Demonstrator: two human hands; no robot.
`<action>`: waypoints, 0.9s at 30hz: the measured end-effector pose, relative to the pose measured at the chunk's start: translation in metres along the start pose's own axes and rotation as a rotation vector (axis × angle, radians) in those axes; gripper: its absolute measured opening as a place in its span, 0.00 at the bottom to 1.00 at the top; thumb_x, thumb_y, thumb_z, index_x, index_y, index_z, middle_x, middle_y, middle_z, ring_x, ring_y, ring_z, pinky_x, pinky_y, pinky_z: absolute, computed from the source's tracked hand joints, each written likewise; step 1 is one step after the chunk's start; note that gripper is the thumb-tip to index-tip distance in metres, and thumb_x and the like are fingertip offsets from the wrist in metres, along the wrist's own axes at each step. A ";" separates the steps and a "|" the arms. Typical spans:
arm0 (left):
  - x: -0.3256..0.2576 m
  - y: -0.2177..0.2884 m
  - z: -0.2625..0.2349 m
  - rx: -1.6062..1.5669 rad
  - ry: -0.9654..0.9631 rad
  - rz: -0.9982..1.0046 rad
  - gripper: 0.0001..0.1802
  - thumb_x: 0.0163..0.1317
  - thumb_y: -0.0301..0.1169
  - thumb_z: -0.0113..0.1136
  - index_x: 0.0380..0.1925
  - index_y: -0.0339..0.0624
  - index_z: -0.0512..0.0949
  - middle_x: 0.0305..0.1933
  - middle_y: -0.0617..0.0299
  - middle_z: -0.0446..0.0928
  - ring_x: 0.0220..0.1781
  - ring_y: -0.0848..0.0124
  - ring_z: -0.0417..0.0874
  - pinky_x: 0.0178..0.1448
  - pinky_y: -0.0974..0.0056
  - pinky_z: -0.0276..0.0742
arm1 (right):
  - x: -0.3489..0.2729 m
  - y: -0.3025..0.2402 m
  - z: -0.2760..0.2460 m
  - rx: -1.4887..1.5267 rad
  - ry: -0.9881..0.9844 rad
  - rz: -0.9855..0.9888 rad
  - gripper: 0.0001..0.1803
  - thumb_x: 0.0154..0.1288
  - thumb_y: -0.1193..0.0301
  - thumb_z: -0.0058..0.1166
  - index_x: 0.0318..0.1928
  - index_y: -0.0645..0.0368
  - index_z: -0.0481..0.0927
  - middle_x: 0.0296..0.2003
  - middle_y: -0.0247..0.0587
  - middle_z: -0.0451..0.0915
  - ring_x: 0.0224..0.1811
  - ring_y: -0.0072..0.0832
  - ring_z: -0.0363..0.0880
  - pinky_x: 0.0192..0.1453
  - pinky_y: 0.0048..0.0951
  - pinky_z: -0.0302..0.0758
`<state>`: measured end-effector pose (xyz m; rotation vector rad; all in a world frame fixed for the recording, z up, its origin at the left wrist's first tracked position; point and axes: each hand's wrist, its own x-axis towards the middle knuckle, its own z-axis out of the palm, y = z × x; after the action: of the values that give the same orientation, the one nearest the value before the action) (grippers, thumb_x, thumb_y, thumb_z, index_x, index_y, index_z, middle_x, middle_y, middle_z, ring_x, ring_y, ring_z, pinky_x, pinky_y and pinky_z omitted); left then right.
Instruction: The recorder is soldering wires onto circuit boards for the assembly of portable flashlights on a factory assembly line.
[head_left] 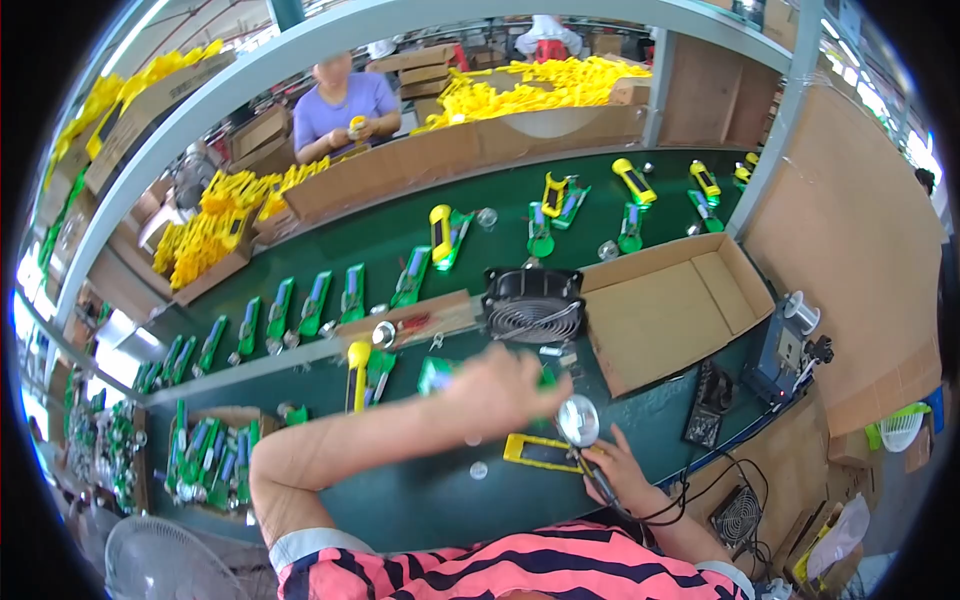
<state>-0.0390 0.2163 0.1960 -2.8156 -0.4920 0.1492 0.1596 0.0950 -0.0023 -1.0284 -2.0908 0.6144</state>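
The left hand (505,385) is gripping a shiny round silver reflector (578,420) in its fingers; the right hand (622,470) is holding a black-handled soldering iron (600,487) close, risking a burn.

Head cam, looks down, close on bench (420,500).

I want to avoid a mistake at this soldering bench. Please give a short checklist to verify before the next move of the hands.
1. Left hand holds the shiny round reflector: ok, fingers pinch it.
2. Right hand holds the soldering iron: ok.
3. Iron tip position against the reflector: cannot tell, blurred.
4. Yellow frame piece lies flat on the green table: ok.
5. Iron cable free of tangles: cannot tell.
6. Black fan faces the work: ok.
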 end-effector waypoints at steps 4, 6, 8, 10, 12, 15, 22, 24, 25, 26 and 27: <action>-0.040 0.108 0.058 -0.185 -0.129 0.028 0.33 0.36 0.53 0.60 0.41 0.47 0.66 0.22 0.62 0.66 0.21 0.69 0.71 0.26 0.66 0.62 | -0.008 -0.010 0.007 -0.081 0.154 -0.031 0.25 0.43 0.76 0.55 0.46 0.56 0.65 0.45 0.50 0.69 0.51 0.41 0.66 0.61 0.54 0.49; -0.050 0.138 0.082 -0.289 -0.235 -0.125 0.35 0.33 0.55 0.61 0.42 0.49 0.66 0.24 0.63 0.65 0.28 0.68 0.71 0.31 0.64 0.62 | -0.012 -0.013 0.009 -0.063 0.183 -0.031 0.24 0.45 0.78 0.55 0.46 0.57 0.65 0.45 0.49 0.69 0.50 0.40 0.67 0.60 0.54 0.50; -0.049 0.145 0.081 -0.262 -0.197 -0.159 0.34 0.35 0.54 0.60 0.43 0.51 0.68 0.34 0.58 0.67 0.40 0.66 0.70 0.40 0.59 0.64 | -0.017 -0.011 0.012 -0.077 0.227 -0.027 0.24 0.45 0.79 0.54 0.47 0.57 0.64 0.42 0.48 0.72 0.46 0.40 0.71 0.60 0.52 0.52; -0.056 0.145 0.076 -0.422 -0.147 -0.195 0.27 0.40 0.50 0.59 0.41 0.51 0.71 0.50 0.53 0.64 0.53 0.60 0.64 0.56 0.49 0.57 | -0.019 -0.010 0.014 -0.026 0.226 -0.054 0.25 0.46 0.80 0.53 0.47 0.57 0.63 0.38 0.46 0.74 0.41 0.39 0.74 0.59 0.50 0.55; -0.061 0.140 0.079 -0.715 -0.070 -0.197 0.16 0.45 0.39 0.58 0.34 0.47 0.72 0.53 0.52 0.63 0.58 0.57 0.61 0.60 0.43 0.52 | -0.021 -0.010 0.017 0.017 0.265 -0.033 0.25 0.46 0.81 0.52 0.48 0.58 0.63 0.35 0.46 0.75 0.38 0.39 0.75 0.57 0.48 0.60; -0.071 0.130 0.072 -1.021 -0.019 -0.252 0.07 0.49 0.28 0.54 0.30 0.44 0.69 0.50 0.53 0.66 0.54 0.60 0.67 0.62 0.46 0.52 | -0.020 -0.012 0.016 0.036 0.234 0.029 0.26 0.45 0.83 0.51 0.49 0.58 0.64 0.36 0.48 0.75 0.39 0.42 0.75 0.54 0.41 0.66; -0.069 0.149 0.069 -0.880 0.226 -0.557 0.14 0.47 0.24 0.56 0.37 0.41 0.70 0.41 0.55 0.72 0.49 0.60 0.71 0.60 0.50 0.57 | -0.013 -0.014 0.020 0.224 0.216 0.039 0.27 0.45 0.84 0.52 0.49 0.58 0.64 0.40 0.51 0.73 0.41 0.44 0.74 0.42 0.32 0.72; -0.055 0.155 0.070 -0.770 0.176 -0.452 0.16 0.46 0.25 0.56 0.39 0.42 0.70 0.37 0.57 0.72 0.48 0.61 0.71 0.59 0.51 0.58 | -0.015 -0.012 0.021 0.234 0.216 0.042 0.27 0.46 0.83 0.52 0.50 0.57 0.64 0.40 0.50 0.73 0.42 0.43 0.74 0.42 0.30 0.72; -0.054 0.156 0.076 -0.711 0.162 -0.386 0.16 0.46 0.26 0.56 0.38 0.42 0.70 0.36 0.58 0.72 0.47 0.61 0.71 0.58 0.51 0.58 | -0.013 -0.013 0.023 0.233 0.211 0.037 0.27 0.46 0.83 0.52 0.50 0.57 0.64 0.40 0.50 0.73 0.42 0.43 0.74 0.42 0.30 0.72; -0.055 0.156 0.083 -0.637 0.149 -0.326 0.16 0.45 0.26 0.56 0.38 0.43 0.71 0.34 0.59 0.72 0.45 0.62 0.71 0.58 0.52 0.59 | -0.012 -0.015 0.024 0.216 0.210 0.043 0.27 0.46 0.83 0.52 0.50 0.58 0.63 0.41 0.50 0.73 0.42 0.42 0.74 0.43 0.30 0.72; -0.059 0.155 0.085 -0.636 0.153 -0.332 0.16 0.45 0.26 0.56 0.38 0.43 0.71 0.34 0.59 0.72 0.45 0.62 0.71 0.58 0.52 0.59 | -0.010 -0.016 0.026 0.199 0.208 0.049 0.27 0.46 0.83 0.52 0.50 0.58 0.63 0.41 0.50 0.73 0.42 0.42 0.74 0.43 0.30 0.72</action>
<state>-0.0575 0.0780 0.0730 -3.2384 -1.1253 -0.3502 0.1361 0.0753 -0.0119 -0.9877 -1.7904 0.6933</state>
